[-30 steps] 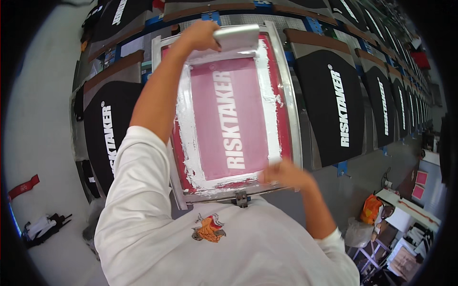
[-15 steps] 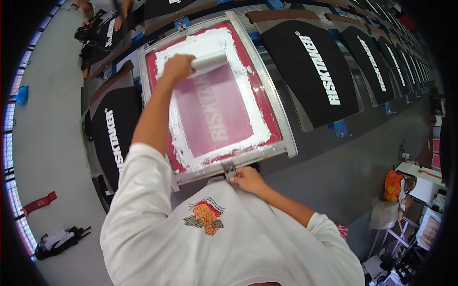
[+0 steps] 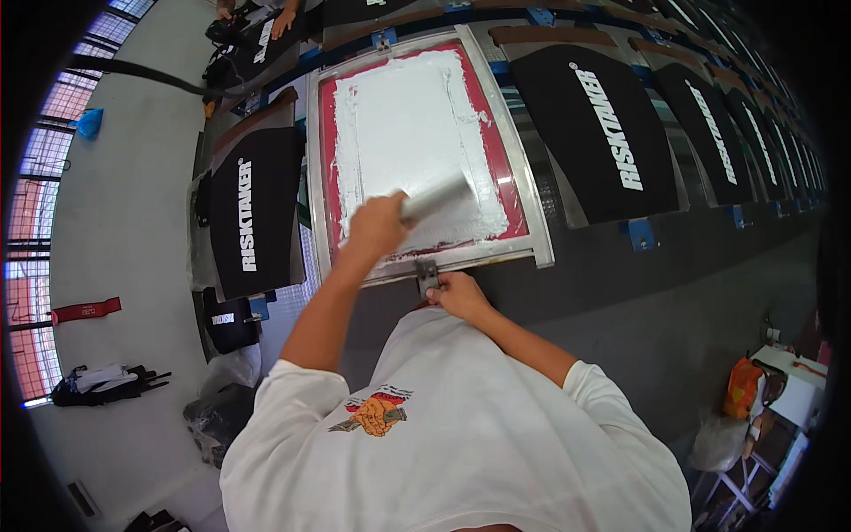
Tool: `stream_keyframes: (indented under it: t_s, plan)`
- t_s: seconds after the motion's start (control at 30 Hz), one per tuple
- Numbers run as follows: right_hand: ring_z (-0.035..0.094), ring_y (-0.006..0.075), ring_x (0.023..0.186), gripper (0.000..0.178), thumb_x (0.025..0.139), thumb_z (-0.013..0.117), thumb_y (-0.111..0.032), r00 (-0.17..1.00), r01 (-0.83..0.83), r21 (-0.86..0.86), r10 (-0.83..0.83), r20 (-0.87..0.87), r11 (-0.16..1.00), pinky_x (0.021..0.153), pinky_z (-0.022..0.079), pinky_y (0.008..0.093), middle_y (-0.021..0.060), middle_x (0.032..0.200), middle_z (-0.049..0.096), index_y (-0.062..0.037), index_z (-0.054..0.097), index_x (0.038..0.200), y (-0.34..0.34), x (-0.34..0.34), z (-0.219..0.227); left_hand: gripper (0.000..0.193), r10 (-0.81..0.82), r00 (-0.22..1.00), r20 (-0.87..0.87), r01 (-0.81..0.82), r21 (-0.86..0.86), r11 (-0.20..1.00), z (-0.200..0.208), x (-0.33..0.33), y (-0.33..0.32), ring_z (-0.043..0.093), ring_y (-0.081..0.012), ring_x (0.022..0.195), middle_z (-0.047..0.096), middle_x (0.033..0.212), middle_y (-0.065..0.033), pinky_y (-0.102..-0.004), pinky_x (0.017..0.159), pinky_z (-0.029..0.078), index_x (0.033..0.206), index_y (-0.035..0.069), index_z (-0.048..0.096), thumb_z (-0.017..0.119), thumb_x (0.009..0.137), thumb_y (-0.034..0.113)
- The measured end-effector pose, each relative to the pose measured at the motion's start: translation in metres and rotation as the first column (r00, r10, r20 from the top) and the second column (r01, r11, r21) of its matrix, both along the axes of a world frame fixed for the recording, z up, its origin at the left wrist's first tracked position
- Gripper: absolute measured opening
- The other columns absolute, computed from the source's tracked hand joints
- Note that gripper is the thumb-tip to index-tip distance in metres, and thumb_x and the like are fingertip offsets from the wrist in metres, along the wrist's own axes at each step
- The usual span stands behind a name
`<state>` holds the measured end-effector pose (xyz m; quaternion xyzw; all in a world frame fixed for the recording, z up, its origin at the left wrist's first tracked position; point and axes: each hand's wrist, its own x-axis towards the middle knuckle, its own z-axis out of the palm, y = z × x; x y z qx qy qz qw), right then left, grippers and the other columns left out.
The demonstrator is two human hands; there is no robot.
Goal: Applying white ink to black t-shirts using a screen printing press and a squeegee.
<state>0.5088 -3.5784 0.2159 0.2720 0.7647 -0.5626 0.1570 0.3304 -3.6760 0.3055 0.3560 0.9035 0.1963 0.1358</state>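
Note:
A metal-framed printing screen (image 3: 486, 258) lies in front of me, with a red margin around its mesh. Thick white ink (image 3: 399, 124) coats the middle of the mesh, with ragged ridges along its edges. My left hand (image 3: 379, 226) is closed around a pale squeegee (image 3: 441, 197), which rests tilted on the ink near the screen's near end; motion blurs it a little. At the middle of the near rail, my right hand (image 3: 463, 295) grips a small metal bracket (image 3: 427, 277) with thumb and fingers. Whatever lies beneath the screen is hidden by the ink.
Black fabric pieces with white lettering lie on boards left (image 3: 253, 213) and right (image 3: 585, 133) of the screen, the row running to the far right. Another person's hand (image 3: 284, 23) touches a black piece at the far left. A dark cable (image 3: 146, 71) crosses the upper left.
My left hand has drawn the squeegee from the far part of the screen toward me. White ink now covers the pink mesh and lettering that showed before. My right hand stays on the bracket.

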Motion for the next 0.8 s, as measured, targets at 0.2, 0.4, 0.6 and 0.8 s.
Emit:
stream_keyframes:
  t_s: [0.2,0.4,0.6,0.8]
  plan:
    - [0.065,0.0334,0.081,0.035,0.086,0.058,-0.036,0.979,-0.206,0.303,0.199,0.053,0.931,0.073,0.049,0.0399,0.0181,0.085,0.067,-0.0021,0.067,0.093,0.047,-0.006,0.065,0.045,0.297,0.817,0.495,-0.47,0.273,0.839,-0.051,-0.125,-0.069,0.066,-0.0252,0.079,0.067,0.088,-0.0159,-0.0356,0.07,0.052,0.108,-0.003,0.06,0.072,0.079,0.029]
    - [0.06,0.0403,0.095,0.065,0.09,0.046,-0.053,0.94,0.312,0.642,-0.325,-0.102,0.7,0.081,0.046,0.0426,0.0284,0.1,0.062,0.0085,0.06,0.106,0.17,-0.016,0.032,0.046,0.186,0.381,0.906,-0.813,0.232,0.534,-0.112,-0.148,-0.104,0.065,-0.0216,0.08,0.065,0.096,-0.0129,-0.0349,0.071,0.053,0.113,-0.005,0.056,0.071,0.082,0.025]
    - [0.063,0.0332,0.096,0.064,0.089,0.045,-0.057,0.82,0.562,0.266,-0.571,-0.053,0.783,0.083,0.046,0.0387,0.0219,0.095,0.067,0.0009,0.066,0.105,0.18,0.003,0.057,0.046,0.154,0.386,0.909,-0.8,0.247,0.547,-0.083,-0.123,-0.086,0.066,-0.0237,0.083,0.065,0.099,-0.0129,-0.0364,0.074,0.054,0.115,-0.004,0.055,0.071,0.082,0.024]
    - [0.065,0.0312,0.089,0.063,0.09,0.047,-0.057,0.773,0.634,0.234,-0.61,-0.175,0.737,0.078,0.048,0.038,0.0202,0.09,0.068,0.0009,0.066,0.104,0.274,0.062,0.106,0.044,0.081,0.48,0.874,-0.749,0.36,0.556,-0.026,-0.08,0.031,0.066,-0.0232,0.081,0.066,0.097,-0.0132,-0.0358,0.073,0.054,0.112,-0.005,0.056,0.071,0.081,0.023]
